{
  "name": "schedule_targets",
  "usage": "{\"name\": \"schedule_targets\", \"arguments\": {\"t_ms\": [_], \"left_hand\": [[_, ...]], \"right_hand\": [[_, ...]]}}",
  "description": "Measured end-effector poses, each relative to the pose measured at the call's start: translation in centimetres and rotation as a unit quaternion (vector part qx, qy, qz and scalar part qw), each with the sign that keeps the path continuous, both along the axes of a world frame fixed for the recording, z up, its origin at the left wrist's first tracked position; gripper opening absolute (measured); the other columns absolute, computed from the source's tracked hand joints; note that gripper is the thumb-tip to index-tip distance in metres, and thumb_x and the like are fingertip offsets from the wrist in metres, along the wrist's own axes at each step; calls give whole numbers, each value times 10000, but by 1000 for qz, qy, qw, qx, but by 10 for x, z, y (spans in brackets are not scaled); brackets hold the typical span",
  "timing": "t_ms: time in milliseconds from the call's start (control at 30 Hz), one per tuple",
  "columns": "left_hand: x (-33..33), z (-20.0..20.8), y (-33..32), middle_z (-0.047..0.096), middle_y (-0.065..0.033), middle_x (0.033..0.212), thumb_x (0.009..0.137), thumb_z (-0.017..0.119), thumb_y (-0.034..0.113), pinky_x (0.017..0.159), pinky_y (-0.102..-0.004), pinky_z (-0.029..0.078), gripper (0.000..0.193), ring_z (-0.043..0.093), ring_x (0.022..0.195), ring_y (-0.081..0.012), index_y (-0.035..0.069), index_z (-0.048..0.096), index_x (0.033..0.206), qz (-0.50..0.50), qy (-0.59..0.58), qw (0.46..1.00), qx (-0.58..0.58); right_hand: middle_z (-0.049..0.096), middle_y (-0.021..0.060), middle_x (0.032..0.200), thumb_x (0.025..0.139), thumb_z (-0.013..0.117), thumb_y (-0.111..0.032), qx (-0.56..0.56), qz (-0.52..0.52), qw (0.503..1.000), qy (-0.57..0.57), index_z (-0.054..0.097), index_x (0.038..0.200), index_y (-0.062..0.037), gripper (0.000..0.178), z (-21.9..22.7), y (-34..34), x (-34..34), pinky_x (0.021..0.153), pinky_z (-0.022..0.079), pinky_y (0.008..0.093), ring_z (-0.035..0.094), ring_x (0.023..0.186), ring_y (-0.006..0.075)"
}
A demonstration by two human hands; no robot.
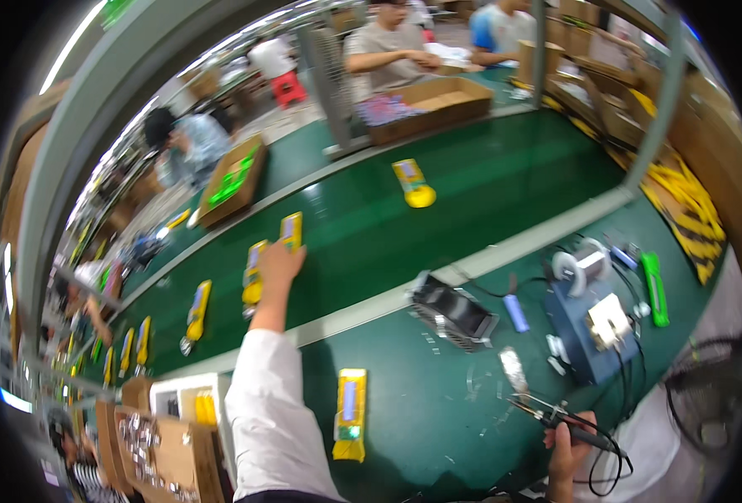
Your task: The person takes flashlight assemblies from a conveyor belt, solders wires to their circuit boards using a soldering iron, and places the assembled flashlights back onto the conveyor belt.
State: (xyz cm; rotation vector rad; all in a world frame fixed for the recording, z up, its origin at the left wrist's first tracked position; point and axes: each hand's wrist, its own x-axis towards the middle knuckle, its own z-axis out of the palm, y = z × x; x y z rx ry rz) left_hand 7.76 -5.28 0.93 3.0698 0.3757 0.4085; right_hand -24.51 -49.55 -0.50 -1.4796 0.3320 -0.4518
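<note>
- Left hand at yellow casing on green belt; long axis points away from wearer; pinching or touching, cannot tell.
- Right hand grips soldering iron, tip forward-left.
- Green worktop nearer; co-workers beyond.

Electronics assembly line in a factory

A long green conveyor belt carries spaced-out, oblong yellow units past the far edge of a green-topped bench. Toward the bench's right edge stand a blue box with cords and a pale spool of wire; a black-handled soldering iron is at its near right corner. Beyond the belt, people work among open brown cardboard cartons.
</note>
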Motion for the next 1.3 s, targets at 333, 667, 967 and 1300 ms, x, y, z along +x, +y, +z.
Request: {"name": "schedule_targets", "arguments": {"t_ms": [333, 667, 967, 1300], "left_hand": [[-25, -18, 0, 570, -230, 708, 781, 437, 223, 631, -434, 443, 293, 557, 687, -374, -33, 573, 737, -37, -37, 998, 39], [-243, 66, -134, 487, -189, 761, 756, 529, 112, 630, -409, 400, 162, 491, 710, -325, -40, 550, 705, -135, 12, 991, 2], [-342, 12, -207, 521, -200, 756, 750, 581, 225, 630, -395, 415, 267, 509, 713, -341, -34, 551, 695, -225, 111, 968, -22], [-141, 107, -370, 513, -160, 936, 738, 582, 256, 794, -346, 386, 336, 473, 932, -291, -3, 527, 946, -542, -49, 828, -138]], "right_hand": [[457, 56, 613, 749, 516, -11, 49, -66, 997, 1, 388, 823, -18, 148, 4, -33, -22, 411, 401, 201, 491, 461, 109], [417, 57, 732, 749, 478, 21, 94, -66, 992, -61, 418, 844, -1, 115, -22, -48, -34, 428, 429, 224, 483, 468, 115], [493, 76, 669, 753, 534, -11, 183, -46, 979, -78, 414, 851, -1, 155, -26, -63, -45, 429, 429, 201, 525, 512, 105], [491, 59, 615, 775, 530, -69, 157, -93, 978, -101, 405, 868, -29, 161, -26, -86, -66, 417, 386, 180, 478, 454, 87]]}}
